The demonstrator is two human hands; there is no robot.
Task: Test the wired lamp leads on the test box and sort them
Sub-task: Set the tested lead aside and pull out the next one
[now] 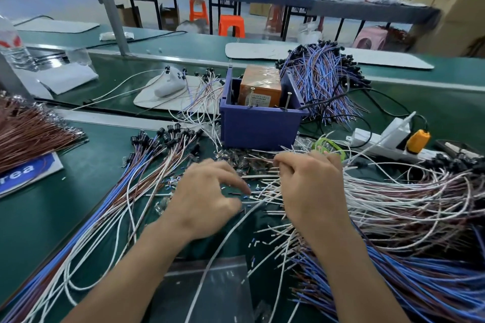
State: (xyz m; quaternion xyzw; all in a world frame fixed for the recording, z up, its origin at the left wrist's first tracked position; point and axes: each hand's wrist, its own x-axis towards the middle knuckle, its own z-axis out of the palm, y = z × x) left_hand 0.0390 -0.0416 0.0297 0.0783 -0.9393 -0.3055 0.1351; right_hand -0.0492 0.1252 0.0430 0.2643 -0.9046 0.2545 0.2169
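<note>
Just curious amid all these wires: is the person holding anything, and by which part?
The right hand grips a few white leads near their free ends. The left hand, fingers loosely curled, seems to hold nothing.

I see a green counter (39,231). On it lie loose wired leads (409,204), a blue bin (259,128) and a white power strip (380,139).

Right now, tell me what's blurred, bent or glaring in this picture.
Head view: far cardboard boxes blurred; wide lens tilts the grey post; sheen on the clear bag; left hand, right hand gripping wires, and blue bin fairly sharp.
</note>
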